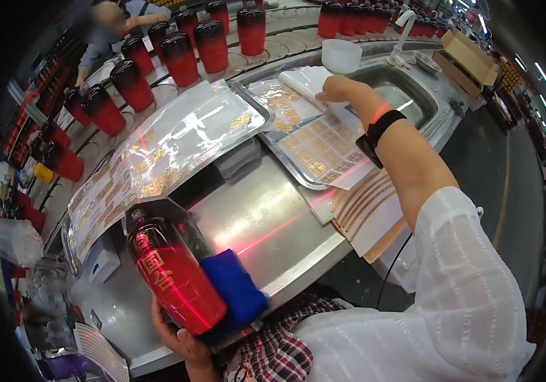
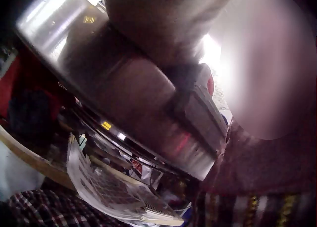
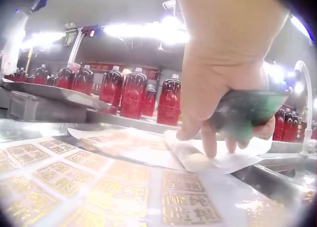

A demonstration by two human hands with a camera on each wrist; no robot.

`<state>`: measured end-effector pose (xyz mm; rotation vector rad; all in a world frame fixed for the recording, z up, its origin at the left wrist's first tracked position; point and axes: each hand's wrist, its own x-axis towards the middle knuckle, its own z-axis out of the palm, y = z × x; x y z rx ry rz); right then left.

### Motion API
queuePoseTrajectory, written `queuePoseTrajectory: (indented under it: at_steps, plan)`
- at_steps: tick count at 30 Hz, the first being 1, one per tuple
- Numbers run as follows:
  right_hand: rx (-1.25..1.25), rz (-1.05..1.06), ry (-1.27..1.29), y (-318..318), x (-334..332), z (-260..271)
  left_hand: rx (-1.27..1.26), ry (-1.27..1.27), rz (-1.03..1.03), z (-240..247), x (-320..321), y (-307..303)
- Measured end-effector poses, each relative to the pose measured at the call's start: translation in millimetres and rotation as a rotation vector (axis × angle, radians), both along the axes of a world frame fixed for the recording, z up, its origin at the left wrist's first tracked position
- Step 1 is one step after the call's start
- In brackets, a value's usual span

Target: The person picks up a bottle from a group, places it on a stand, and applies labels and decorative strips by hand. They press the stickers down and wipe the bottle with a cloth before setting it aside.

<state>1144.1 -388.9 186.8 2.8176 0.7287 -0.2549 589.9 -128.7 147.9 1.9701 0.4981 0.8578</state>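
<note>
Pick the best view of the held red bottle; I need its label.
Head view: the red bottle shows nearly whole, lettering up, in the left hand. Left wrist: close blur. Right wrist: not shown.

Steel counter (image 1: 266, 223) at centre. Sink (image 1: 407, 95) with tap (image 1: 403, 28) at 1 o'clock, box (image 1: 470, 57) beyond. Conveyor (image 1: 286, 41) with bottles (image 1: 211, 44) from 9 to 12. Dark floor (image 1: 477, 153) at 3. Strip lights (image 1: 544, 73) glow at 2.

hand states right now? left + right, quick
Left hand: closed, holding the red bottle by its lower end.
Right hand: closed, holding a dark green object.
</note>
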Motion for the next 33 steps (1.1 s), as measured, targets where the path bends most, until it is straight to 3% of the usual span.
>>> queuePoseTrajectory:
  at_steps: [5,14,17,19,30,33]
  plan:
    - [0.026,0.2,0.092,13,-4,6,0.007,0.003,0.009,2,1,-1]
    - [0.143,0.165,0.266,23,-46,26,0.014,0.006,0.005,4,1,-1]
    - [0.031,0.221,0.026,20,-31,13,0.047,0.015,0.005,3,-1,0]
    - [-0.13,0.174,0.039,20,-22,2,0.054,0.006,-0.004,3,0,1]
    - [0.033,0.213,0.221,19,-64,15,0.055,-0.025,-0.026,0,1,3]
    - [-0.068,0.023,-0.004,20,-65,17,0.065,-0.016,-0.014,2,0,1]
